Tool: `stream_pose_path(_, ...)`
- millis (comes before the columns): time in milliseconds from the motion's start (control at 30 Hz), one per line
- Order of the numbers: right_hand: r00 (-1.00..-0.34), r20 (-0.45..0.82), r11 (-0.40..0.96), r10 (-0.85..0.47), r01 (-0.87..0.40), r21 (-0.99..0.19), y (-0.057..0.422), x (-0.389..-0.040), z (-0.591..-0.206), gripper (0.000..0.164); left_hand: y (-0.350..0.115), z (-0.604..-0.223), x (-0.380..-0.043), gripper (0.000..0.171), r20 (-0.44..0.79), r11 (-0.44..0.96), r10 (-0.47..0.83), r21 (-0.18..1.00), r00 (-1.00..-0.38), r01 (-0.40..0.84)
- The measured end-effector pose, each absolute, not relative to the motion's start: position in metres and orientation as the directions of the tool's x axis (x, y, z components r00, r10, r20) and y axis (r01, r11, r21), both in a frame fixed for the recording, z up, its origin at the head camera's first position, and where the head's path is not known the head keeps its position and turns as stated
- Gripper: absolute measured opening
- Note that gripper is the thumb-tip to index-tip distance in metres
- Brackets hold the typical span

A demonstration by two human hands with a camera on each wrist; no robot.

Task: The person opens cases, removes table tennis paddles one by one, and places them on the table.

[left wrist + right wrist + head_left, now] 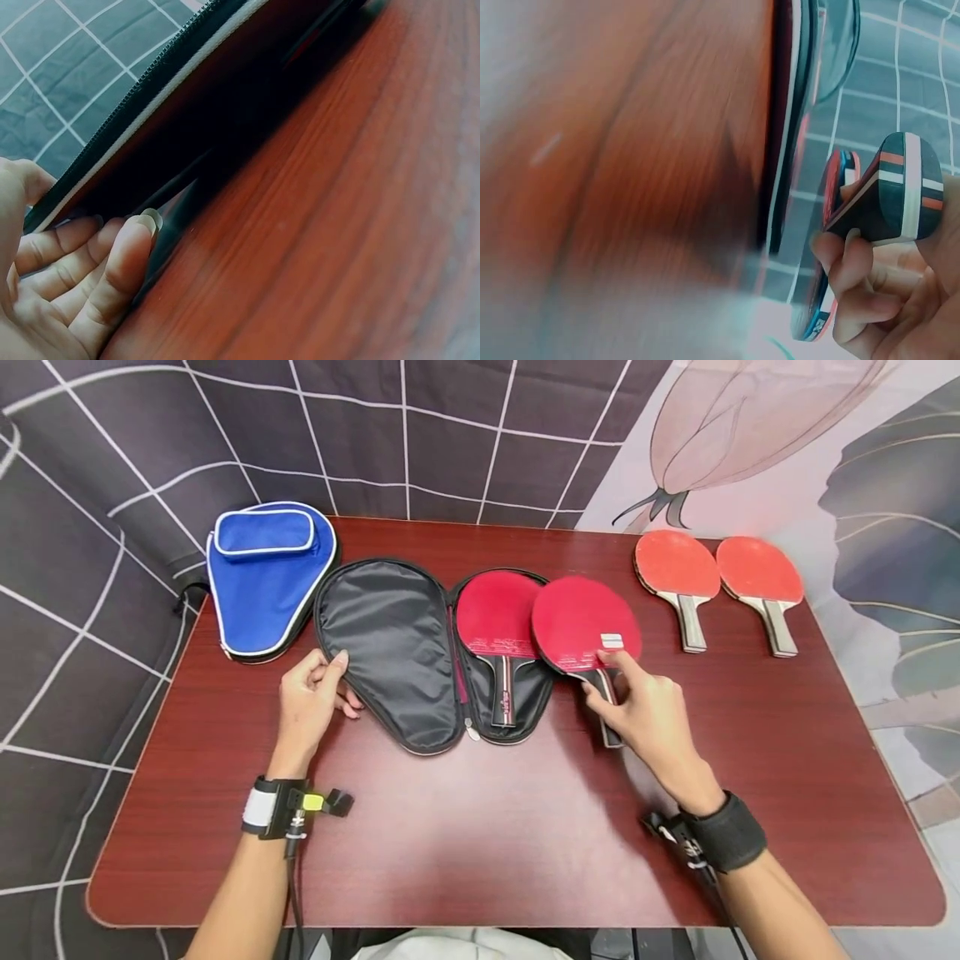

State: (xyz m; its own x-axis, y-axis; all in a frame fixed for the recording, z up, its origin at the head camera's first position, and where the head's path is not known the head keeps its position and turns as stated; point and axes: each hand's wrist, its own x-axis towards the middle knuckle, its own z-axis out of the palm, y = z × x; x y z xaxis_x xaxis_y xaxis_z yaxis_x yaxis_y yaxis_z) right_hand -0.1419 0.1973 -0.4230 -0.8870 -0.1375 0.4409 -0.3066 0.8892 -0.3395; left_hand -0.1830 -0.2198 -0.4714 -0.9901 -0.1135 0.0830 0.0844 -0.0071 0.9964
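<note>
In the head view a black paddle case (390, 652) lies unzipped and spread flat, its flap folded to the left. My left hand (311, 693) pinches the flap's left edge between thumb and fingers; in the left wrist view that zipped edge (142, 105) is lifted off the table. One red table tennis paddle (498, 614) rests in the case's right half. My right hand (652, 710) grips a second red paddle (581, 618) near its handle, above the table, overlapping the first one's right edge. The handle's striped butt end (911, 187) faces the right wrist camera.
A blue paddle case (262, 593) with white piping lies at the table's back left. Two orange-red paddles, a left one (678, 564) and a right one (761, 568), lie at the back right. Grey gridded cloth (450, 443) hangs behind the brown table (450, 843).
</note>
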Motion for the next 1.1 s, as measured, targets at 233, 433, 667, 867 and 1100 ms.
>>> stream_pose_path(233, -0.886, 0.442, 0.892, -0.136, -0.304, -0.335, 0.233, -0.120, -0.417, 0.036, -0.224, -0.469, -0.180, 0.043, 0.083, 0.009, -0.124, 0.997, -0.989, 0.082)
stream_pose_path(433, -0.901, 0.411, 0.901, -0.138, -0.286, -0.325, 0.266, -0.102, -0.417, 0.043, -0.228, -0.468, -0.180, 0.044, 0.078, -0.008, -0.120, 0.997, -0.990, 0.079)
stream_pose_path(667, -0.912, 0.391, 0.910, -0.127, -0.264, -0.320, 0.313, -0.082, -0.419, 0.058, -0.226, -0.468, -0.180, 0.045, 0.082, -0.016, -0.119, 0.996, -0.989, 0.085)
stream_pose_path(867, -0.930, 0.363, 0.936, -0.063, -0.181, -0.302, 0.359, -0.057, -0.418, 0.063, -0.218, -0.470, -0.182, 0.043, 0.083, -0.005, -0.103, 0.996, -0.991, 0.084)
stream_pose_path(1100, -0.936, 0.349, 0.953, 0.036, -0.072, -0.293, 0.399, -0.039, -0.424, 0.061, -0.217, -0.470, -0.184, 0.042, 0.083, -0.020, -0.097, 0.996, -0.992, 0.085)
